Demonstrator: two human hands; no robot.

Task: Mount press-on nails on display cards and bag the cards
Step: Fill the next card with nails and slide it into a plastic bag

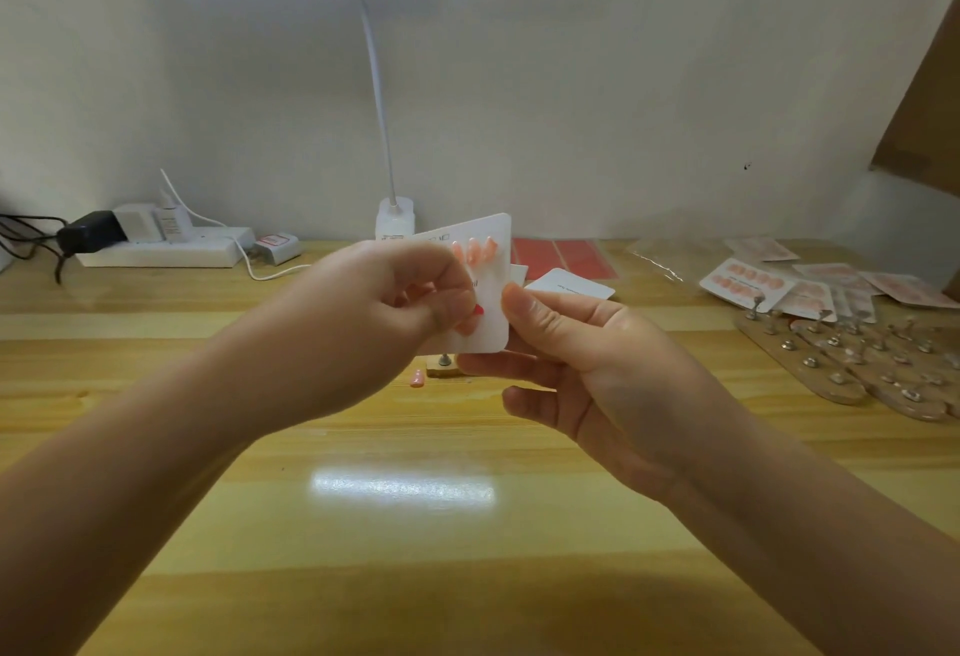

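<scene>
The white card (491, 291) with rounded corners is held upright above the wooden table (395, 525). The right hand (576, 359) grips its edge with curled fingers; the left hand (374, 307) pinches a small pink piece at its face. Glossy pink nails (472, 251) sit near the card's top. Behind the card stands a white lamp (395, 218).

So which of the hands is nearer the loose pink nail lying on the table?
Left. The left hand is just above the loose pink nail; the right hand, holding the card, sits further off to the nail's right.
</scene>
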